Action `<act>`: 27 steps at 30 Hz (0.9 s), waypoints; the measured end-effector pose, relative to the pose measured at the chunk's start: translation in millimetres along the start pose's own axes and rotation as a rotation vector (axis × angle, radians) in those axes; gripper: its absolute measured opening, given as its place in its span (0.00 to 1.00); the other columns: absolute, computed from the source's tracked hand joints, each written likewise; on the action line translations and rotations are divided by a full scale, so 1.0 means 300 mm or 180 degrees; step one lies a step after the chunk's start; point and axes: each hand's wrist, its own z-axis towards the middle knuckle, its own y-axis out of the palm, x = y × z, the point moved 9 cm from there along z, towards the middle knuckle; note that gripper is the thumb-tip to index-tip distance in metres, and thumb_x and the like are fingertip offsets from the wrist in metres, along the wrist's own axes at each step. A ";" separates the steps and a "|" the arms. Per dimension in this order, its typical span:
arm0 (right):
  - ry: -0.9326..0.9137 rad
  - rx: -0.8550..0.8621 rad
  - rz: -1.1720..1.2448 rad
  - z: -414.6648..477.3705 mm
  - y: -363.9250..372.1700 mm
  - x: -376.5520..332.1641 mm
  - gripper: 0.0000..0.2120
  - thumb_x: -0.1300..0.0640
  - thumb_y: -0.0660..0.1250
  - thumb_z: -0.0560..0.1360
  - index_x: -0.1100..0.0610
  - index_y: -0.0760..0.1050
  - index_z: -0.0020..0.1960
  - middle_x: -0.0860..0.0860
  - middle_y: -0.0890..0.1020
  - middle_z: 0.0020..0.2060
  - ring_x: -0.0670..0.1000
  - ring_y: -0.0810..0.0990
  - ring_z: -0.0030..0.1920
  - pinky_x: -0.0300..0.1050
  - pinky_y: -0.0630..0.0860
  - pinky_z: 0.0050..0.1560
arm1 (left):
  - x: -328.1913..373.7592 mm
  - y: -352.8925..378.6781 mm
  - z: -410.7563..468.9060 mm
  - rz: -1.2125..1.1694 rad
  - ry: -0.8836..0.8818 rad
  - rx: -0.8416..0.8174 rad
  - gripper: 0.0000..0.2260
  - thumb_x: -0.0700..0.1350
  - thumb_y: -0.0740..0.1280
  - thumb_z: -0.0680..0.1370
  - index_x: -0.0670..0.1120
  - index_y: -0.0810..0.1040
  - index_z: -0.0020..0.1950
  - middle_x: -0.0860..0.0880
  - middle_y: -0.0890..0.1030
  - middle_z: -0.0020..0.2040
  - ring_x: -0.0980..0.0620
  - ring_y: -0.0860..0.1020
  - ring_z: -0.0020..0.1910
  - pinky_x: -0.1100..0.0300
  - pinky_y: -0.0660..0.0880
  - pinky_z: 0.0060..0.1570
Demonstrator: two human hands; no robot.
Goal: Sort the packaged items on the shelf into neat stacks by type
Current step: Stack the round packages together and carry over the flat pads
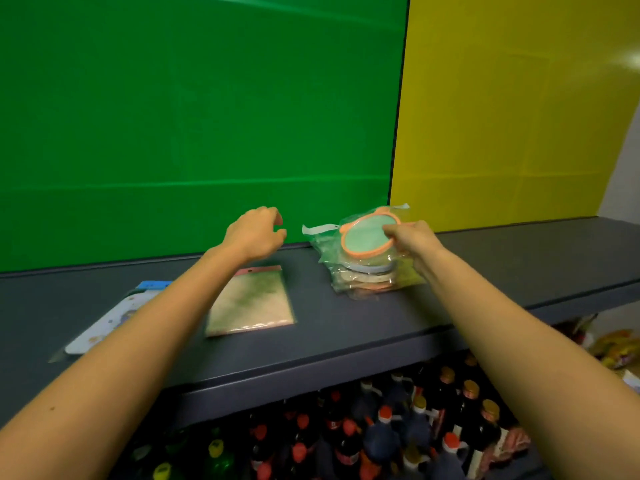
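Both forearms reach out; left hand [254, 233] fingers curl empty, right hand [414, 242] pinches top round packet [369, 235].

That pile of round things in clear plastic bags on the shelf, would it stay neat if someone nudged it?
Probably not. The pile of bagged round items is wrapped in glossy, crinkled film, so layers likely slide. The top piece already sits tilted under the right hand, hinting at a loose stack. The rimmed discs look stiff and light, though that is a guess.
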 end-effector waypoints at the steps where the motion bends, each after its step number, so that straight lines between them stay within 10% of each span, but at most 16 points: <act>1: 0.0009 -0.0010 -0.0116 0.025 0.004 0.011 0.07 0.57 0.70 0.71 0.58 0.75 0.36 0.57 0.78 0.39 0.53 0.75 0.38 0.43 0.70 0.40 | 0.013 0.003 0.002 0.0013 -0.0055 0.0005 0.17 0.47 0.61 0.78 0.41 0.73 0.64 0.41 0.75 0.66 0.41 0.73 0.64 0.50 0.71 0.62; 7: -0.0130 -0.0069 -0.0915 0.099 0.013 0.059 0.22 0.46 0.69 0.68 0.60 0.79 0.55 0.58 0.82 0.54 0.59 0.78 0.57 0.52 0.76 0.58 | 0.099 0.038 0.011 0.0031 -0.0316 0.0104 0.17 0.47 0.61 0.78 0.41 0.73 0.64 0.42 0.75 0.66 0.42 0.73 0.64 0.50 0.71 0.62; 27: -0.1387 -0.0982 -0.2228 0.073 0.088 -0.082 0.34 0.41 0.63 0.73 0.60 0.63 0.72 0.58 0.67 0.71 0.60 0.64 0.71 0.52 0.65 0.68 | 0.114 0.079 -0.132 0.0476 -0.1103 0.0082 0.16 0.47 0.60 0.78 0.40 0.72 0.63 0.41 0.76 0.63 0.41 0.74 0.61 0.50 0.72 0.59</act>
